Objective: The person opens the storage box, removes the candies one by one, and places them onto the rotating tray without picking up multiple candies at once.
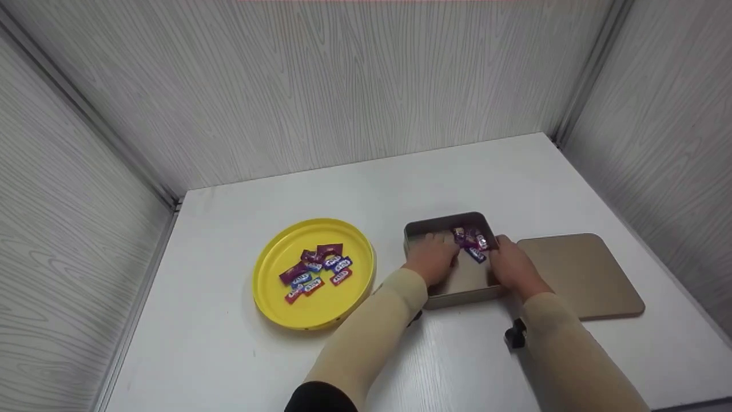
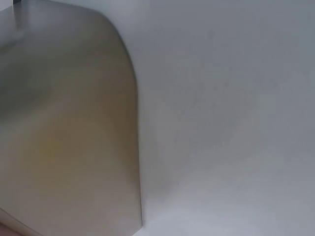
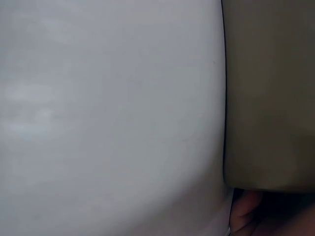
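A bronze-coloured open metal tin (image 1: 466, 294) stands right of centre on the white table. Several wrapped candies (image 1: 472, 239) lie together in its far right part. My left hand (image 1: 433, 257) reaches down inside the tin's left part, left of the candies, fingers extended and fingertips low over its floor. My right hand (image 1: 512, 264) grips the right wall, fingers up at the rim. The left wrist view shows the tin's smooth outer wall (image 2: 83, 147) close up, with a sliver of skin in the corner. Fingers (image 3: 245, 204) show low in the right wrist view.
Left of the tin sits a round yellow tray (image 1: 271, 246) with several purple, blue and red wrapped candies (image 1: 317, 269) near its middle. A flat bronze lid (image 1: 583, 277) lies on the table (image 1: 211, 343) at right. Pale wood-grain panels (image 1: 354, 80) enclose the table's back and sides.
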Motion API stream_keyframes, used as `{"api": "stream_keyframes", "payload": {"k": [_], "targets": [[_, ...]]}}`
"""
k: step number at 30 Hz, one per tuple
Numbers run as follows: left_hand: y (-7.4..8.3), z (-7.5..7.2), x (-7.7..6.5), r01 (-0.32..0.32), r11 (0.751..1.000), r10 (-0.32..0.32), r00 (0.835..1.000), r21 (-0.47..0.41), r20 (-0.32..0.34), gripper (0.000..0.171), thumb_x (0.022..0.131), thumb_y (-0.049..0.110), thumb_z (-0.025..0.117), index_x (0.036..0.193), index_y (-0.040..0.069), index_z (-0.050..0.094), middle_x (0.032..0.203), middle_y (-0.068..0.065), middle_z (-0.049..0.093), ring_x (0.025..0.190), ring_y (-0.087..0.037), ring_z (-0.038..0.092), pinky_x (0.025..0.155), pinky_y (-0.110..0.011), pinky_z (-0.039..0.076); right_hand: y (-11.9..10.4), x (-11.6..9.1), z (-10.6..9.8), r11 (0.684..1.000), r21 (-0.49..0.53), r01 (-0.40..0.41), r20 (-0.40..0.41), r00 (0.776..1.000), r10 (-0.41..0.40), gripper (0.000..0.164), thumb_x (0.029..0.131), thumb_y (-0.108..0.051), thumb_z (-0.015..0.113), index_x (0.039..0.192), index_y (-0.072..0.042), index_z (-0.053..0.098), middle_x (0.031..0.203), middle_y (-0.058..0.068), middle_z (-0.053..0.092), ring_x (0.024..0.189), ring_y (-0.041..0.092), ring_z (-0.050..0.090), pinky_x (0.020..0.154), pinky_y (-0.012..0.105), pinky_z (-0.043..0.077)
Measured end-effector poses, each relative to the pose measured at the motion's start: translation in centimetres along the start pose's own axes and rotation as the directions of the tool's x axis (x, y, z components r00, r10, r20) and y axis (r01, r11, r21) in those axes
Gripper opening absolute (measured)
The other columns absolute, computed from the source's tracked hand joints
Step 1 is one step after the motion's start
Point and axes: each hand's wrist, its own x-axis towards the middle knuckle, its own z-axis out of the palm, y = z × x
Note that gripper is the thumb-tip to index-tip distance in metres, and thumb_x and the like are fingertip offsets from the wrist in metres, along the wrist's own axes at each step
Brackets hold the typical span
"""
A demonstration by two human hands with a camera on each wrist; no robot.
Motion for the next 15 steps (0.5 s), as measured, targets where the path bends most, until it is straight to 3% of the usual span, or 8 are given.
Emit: {"api": "stream_keyframes", "payload": {"k": [8, 15], "targets": [[0.1, 0.02, -0.16, -0.012, 1.0, 0.012, 1.0, -0.009, -0.027, 0.023, 0.105, 0.031, 0.052, 0.12, 0.022, 0.068, 0.113, -0.006, 0.067, 0.101, -0.021, 0.064, 0.081, -0.036, 0.055, 0.06, -0.05, 0.04, 1.0, -0.002, -0.009, -0.002, 1.0, 0.009, 0.047, 0.102, -0.014, 0.029, 0.14, 0.012, 0.039, 0.126, 0.03, 0.056, 0.103, 0.037, 0.054, 0.094, 0.056, 0.044], [-0.15, 0.05, -0.46, -0.042, 0.997, 0.04, 0.998, -0.057, -0.042, 0.014, 0.103, 0.029, 0.056, 0.111, 0.021, 0.066, 0.104, -0.003, 0.066, 0.093, -0.018, 0.061, 0.072, -0.035, 0.053, 0.0, -0.04, -0.23, 1.0, -0.004, 0.003, 0.0, 1.0, -0.003, 0.047, 0.101, -0.013, 0.03, 0.139, 0.013, 0.039, 0.124, 0.031, 0.056, 0.101, 0.037, 0.055, 0.092, 0.055, 0.045]]}}
